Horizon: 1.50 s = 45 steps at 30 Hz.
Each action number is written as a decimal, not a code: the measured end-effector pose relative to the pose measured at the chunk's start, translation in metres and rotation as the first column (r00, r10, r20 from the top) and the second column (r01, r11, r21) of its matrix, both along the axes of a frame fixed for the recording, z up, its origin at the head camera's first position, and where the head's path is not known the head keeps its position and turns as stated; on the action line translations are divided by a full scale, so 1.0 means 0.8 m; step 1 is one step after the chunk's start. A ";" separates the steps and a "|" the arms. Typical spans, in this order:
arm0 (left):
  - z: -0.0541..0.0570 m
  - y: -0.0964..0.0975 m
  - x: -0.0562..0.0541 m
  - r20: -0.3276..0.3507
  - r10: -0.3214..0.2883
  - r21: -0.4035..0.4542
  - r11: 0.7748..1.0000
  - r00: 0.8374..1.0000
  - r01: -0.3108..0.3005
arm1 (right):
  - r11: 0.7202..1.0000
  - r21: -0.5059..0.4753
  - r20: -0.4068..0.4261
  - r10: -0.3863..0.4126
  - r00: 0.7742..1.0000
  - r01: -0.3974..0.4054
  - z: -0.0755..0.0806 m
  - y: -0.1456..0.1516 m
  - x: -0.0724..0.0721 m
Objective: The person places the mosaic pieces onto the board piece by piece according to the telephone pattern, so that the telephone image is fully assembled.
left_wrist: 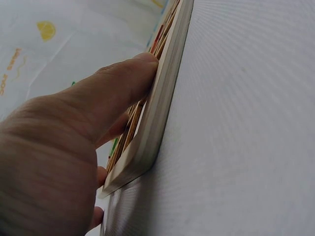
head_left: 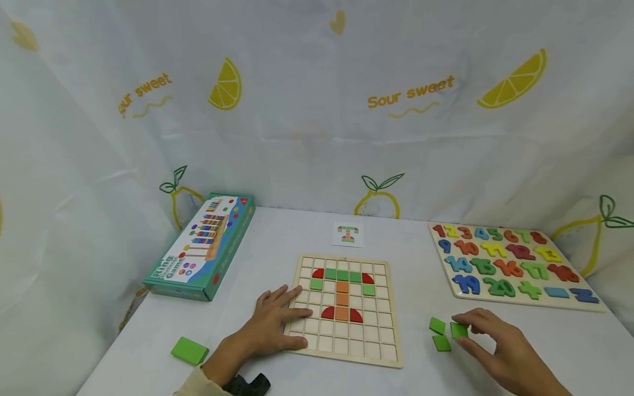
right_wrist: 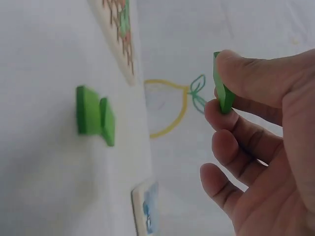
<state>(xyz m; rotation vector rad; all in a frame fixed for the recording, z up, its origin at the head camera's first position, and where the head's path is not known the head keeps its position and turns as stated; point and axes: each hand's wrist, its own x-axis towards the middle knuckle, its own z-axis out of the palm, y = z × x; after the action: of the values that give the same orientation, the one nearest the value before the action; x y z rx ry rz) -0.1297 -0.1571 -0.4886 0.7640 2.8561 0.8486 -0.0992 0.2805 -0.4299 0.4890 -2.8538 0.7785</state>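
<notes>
A wooden grid board [head_left: 327,345] lies mid-table, bearing green and orange squares and red rounded pieces in a T-like figure. My left hand [head_left: 269,322] rests with spread fingers on the board's left edge; in the left wrist view its thumb [left_wrist: 130,76] lies along the rim. Right of the board, my right hand [head_left: 510,346] pinches a green square tile [head_left: 459,330] between thumb and fingers. The right wrist view shows this tile [right_wrist: 222,86] held clear of the table. Two more green tiles, one [head_left: 437,325] behind the other [head_left: 441,344], lie just left of that hand.
A pattern card [head_left: 348,234] lies behind the board. A boxed toy [head_left: 203,247] stands at the back left, and a number puzzle board [head_left: 515,264] at the back right. A green block [head_left: 190,350] sits left of my left forearm. White printed cloth hangs behind.
</notes>
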 end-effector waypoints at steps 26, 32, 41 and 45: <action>0.002 0.002 0.002 -0.004 0.013 -0.017 1.000 1.000 -0.013 | 0.937 -0.217 -0.223 0.225 0.949 -0.273 0.000 -0.160 -0.021; 0.003 0.002 0.002 0.000 0.014 -0.022 1.000 1.000 -0.014 | 0.918 -0.256 -0.208 0.255 0.944 -0.304 -0.034 -0.172 -0.029; 0.003 0.001 0.001 0.008 0.013 -0.017 1.000 1.000 -0.013 | 0.907 -0.224 -0.212 0.311 0.926 -0.356 -0.064 -0.175 -0.036; 0.003 0.001 0.002 0.005 0.006 -0.003 1.000 1.000 -0.006 | 0.913 -0.206 -0.190 0.315 0.930 -0.352 -0.067 -0.175 -0.035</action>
<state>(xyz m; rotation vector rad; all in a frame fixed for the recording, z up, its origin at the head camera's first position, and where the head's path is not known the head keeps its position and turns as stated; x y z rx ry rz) -0.1284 -0.1565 -0.4866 0.7519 2.8566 0.8458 -0.1272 0.1406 -0.4835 0.9724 -2.5213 1.0698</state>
